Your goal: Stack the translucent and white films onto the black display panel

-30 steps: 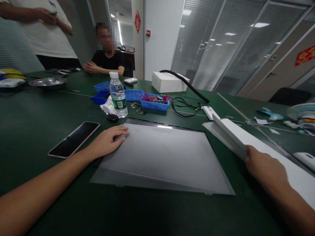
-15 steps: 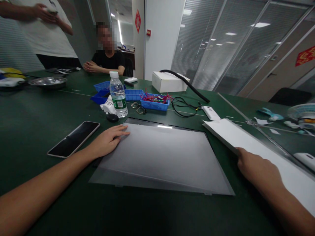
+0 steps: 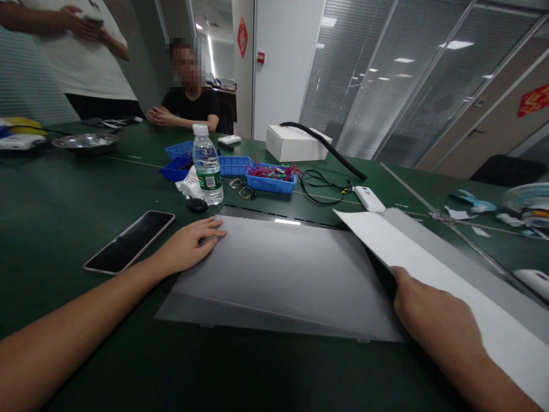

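Note:
My left hand (image 3: pixel 193 245) rests with fingers spread on the upper left corner of a translucent grey film sheet (image 3: pixel 283 274). That film lies a little askew over a dark-edged flat panel (image 3: pixel 249 213) on the green table. At the right, my right hand (image 3: pixel 433 306) pinches the near left edge of a white sheet (image 3: pixel 429 263), thumb on top. The white sheet is lifted and tilted, and its far left corner hangs over the film's right side. A grey sheet (image 3: pixel 467 269) lies behind it. My right fingertips are hidden underneath.
Left of my left hand lies a phone (image 3: pixel 131 242). Beyond the panel are a water bottle (image 3: pixel 208 166), a black mouse (image 3: pixel 197 205), glasses (image 3: pixel 242 187), a blue tray of wires (image 3: pixel 271 182) and a white box (image 3: pixel 298 144). Two people (image 3: pixel 189 109) are across the table.
My right hand has moved left with the white sheet, whose corner now overlaps the film. The grey sheet behind it has come into view. My left hand stays put.

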A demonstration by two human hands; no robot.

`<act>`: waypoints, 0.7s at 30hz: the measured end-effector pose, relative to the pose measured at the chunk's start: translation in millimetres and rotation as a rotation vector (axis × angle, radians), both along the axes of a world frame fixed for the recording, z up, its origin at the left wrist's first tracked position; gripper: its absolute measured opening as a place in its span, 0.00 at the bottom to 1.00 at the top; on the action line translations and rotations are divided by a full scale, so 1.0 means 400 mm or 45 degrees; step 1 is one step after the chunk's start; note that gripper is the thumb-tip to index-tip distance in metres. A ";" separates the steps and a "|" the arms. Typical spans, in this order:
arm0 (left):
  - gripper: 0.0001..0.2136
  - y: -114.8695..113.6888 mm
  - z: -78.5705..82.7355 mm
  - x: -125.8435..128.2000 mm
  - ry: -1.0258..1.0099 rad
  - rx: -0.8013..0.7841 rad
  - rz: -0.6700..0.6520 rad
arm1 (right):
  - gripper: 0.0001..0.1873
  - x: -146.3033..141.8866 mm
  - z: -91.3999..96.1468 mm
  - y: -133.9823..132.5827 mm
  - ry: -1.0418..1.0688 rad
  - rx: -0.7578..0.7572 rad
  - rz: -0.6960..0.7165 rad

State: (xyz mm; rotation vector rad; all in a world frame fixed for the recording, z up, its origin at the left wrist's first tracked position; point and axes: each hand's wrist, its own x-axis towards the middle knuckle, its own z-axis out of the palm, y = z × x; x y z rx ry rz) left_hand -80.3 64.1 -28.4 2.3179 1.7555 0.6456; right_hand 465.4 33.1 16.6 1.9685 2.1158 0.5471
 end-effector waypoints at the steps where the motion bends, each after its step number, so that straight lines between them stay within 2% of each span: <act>1: 0.27 0.000 -0.001 -0.001 -0.003 0.002 0.002 | 0.23 -0.014 -0.015 -0.008 0.003 0.046 0.115; 6: 0.28 0.002 -0.004 0.001 -0.022 0.018 0.010 | 0.26 -0.066 -0.057 -0.032 0.070 0.354 0.986; 9: 0.29 0.002 -0.004 0.006 -0.026 0.035 0.014 | 0.25 -0.078 -0.054 -0.037 0.108 0.341 1.289; 12: 0.30 0.002 -0.004 0.007 -0.030 0.051 0.017 | 0.22 -0.075 -0.051 -0.038 0.148 0.334 1.406; 21: 0.31 0.002 -0.008 0.001 -0.034 0.032 0.031 | 0.18 -0.086 -0.046 -0.037 0.249 0.328 1.501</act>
